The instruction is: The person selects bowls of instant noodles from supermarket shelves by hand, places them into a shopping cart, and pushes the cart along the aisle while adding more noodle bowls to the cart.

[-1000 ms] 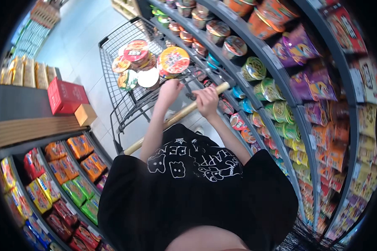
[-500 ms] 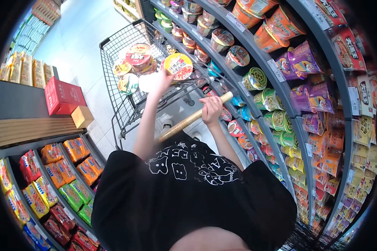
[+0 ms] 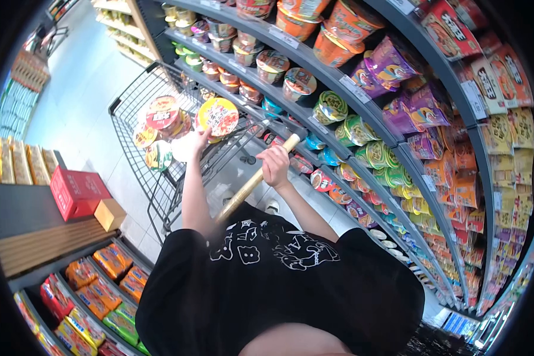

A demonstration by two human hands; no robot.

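Observation:
My left hand [image 3: 201, 141] reaches over the shopping cart [image 3: 130, 142], its fingers closed at the lower left edge of an instant noodle bowl [image 3: 218, 117] with a yellow, red and white lid. Against that hand's left side is a bright white round thing [image 3: 183, 148], too washed out to make out. A red-lidded noodle bowl [image 3: 162, 111], a yellow one [image 3: 143, 135] and a green-and-white one [image 3: 158, 156] sit close by in the cart. My right hand [image 3: 274, 166] is wrapped around the cart's wood-coloured handle [image 3: 243, 191] near its right end.
Tall shelves [image 3: 332, 65] of cup and bag noodles run along the right. At the lower left is a low shelf of colourful packets [image 3: 104, 293]. A red box [image 3: 79, 193] and a small tan box [image 3: 110, 214] stand at the left. Tiled floor [image 3: 89, 83] stretches ahead.
The view has swung, so the cart and its bowls appear further left and lower. My left hand stays at the yellow-lidded bowl, and my right hand keeps its hold on the handle.

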